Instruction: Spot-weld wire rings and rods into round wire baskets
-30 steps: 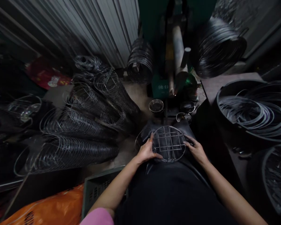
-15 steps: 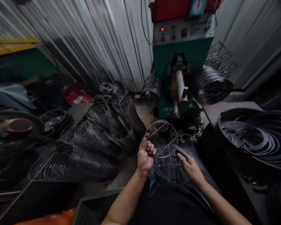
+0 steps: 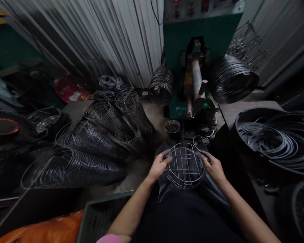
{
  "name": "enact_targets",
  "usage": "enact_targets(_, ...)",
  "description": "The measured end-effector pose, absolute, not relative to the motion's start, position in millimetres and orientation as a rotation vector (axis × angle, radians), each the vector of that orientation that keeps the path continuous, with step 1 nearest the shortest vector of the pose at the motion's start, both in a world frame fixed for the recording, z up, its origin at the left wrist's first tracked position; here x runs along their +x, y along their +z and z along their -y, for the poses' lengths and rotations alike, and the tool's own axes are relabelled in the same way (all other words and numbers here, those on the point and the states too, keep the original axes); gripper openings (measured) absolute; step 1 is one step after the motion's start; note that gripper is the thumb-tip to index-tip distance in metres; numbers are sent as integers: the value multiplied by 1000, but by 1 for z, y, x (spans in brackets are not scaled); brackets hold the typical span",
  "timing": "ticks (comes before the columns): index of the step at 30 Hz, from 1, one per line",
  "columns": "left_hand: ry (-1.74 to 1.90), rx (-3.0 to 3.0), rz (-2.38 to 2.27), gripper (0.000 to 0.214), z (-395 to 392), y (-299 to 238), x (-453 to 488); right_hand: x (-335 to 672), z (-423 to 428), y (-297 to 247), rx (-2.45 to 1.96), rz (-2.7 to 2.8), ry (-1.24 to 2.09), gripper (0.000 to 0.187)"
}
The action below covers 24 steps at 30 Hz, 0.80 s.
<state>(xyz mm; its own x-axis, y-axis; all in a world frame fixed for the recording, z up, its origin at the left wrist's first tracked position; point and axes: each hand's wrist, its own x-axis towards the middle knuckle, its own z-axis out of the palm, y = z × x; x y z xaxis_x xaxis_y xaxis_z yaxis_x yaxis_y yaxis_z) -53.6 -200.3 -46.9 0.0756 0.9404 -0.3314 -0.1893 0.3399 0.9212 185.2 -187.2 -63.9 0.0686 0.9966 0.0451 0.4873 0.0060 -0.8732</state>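
Over my lap lies a round wire rack, a grid of thin straight rods within stacked rings. A wire ring is on top of it, roughly in line with the rings below. My left hand pinches the ring's left side between thumb and fingers. On the opposite side my right hand grips the ring's right edge, its fingertips partly hidden. Dark cloth shows beneath the rack. Just beyond my hands stands a green machine with a protruding metal cylinder.
Several stacks of wire rings lean at the left. A black tub with loose rings stands at the right, and coiled wire hangs by the machine. A green crate and an orange sack are at lower left.
The loose ring in my left hand has come down onto the rack. My right hand has moved from the grid to the ring's right edge. The view has tilted downward.
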Motion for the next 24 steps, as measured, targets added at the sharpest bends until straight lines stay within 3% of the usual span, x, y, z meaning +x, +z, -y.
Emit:
enact_targets(4, 902, 1065, -1382, 43, 200, -64, -59, 183, 191, -77, -1590, 1610, 814, 38)
enact_targets(20, 854, 1327, -1476, 41, 215, -72, -59, 191, 204, -83, -1565, 1623, 892, 38)
enact_targets(24, 659, 1480, -1474, 57, 220, -69, -65, 192, 204, -87, -1560, 1593, 904, 39)
